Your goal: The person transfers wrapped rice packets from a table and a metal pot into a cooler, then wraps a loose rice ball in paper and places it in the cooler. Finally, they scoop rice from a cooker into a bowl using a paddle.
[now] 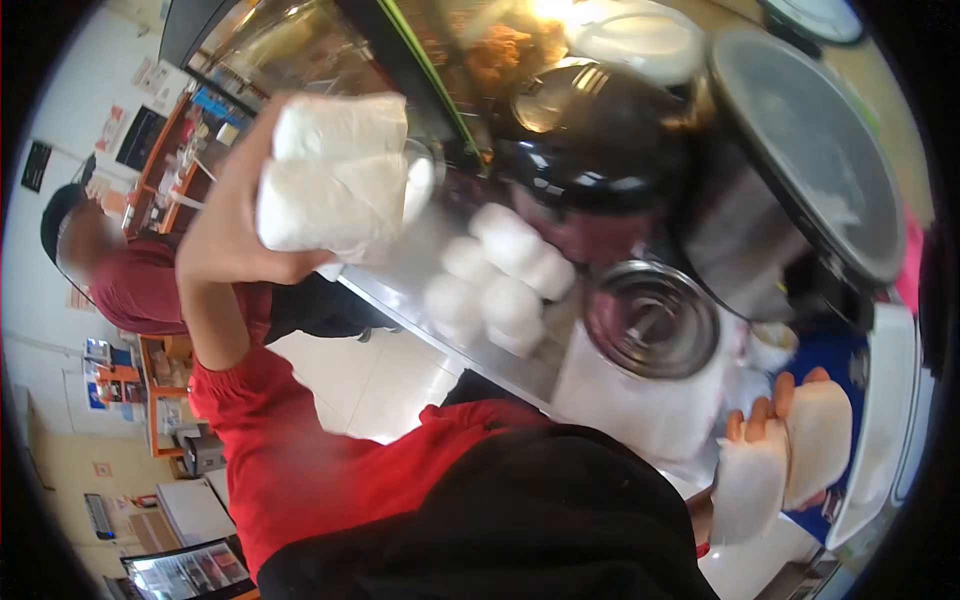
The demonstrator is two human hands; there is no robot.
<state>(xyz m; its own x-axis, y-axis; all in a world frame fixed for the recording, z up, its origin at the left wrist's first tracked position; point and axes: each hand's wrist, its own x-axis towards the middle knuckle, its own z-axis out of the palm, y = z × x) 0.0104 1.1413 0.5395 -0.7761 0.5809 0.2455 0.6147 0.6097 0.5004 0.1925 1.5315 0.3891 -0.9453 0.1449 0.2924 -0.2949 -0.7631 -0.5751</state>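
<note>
My left hand, raised at the left, grips two white paper-wrapped bundles pressed side by side. Its fingers wrap round their far side, partly hidden. My right hand, low at the right, is closed round two more white wrapped bundles, fingertips showing over their upper edge. Between my hands, a blurred pile of several similar white bundles sits on the metal counter. What the wrapping contains is hidden.
A round metal lid lies on a white sheet. Beyond stand a dark shiny pot and a large lidded pot. Brown fried food shows behind glass. A white tray is far right. Another person stands at the left.
</note>
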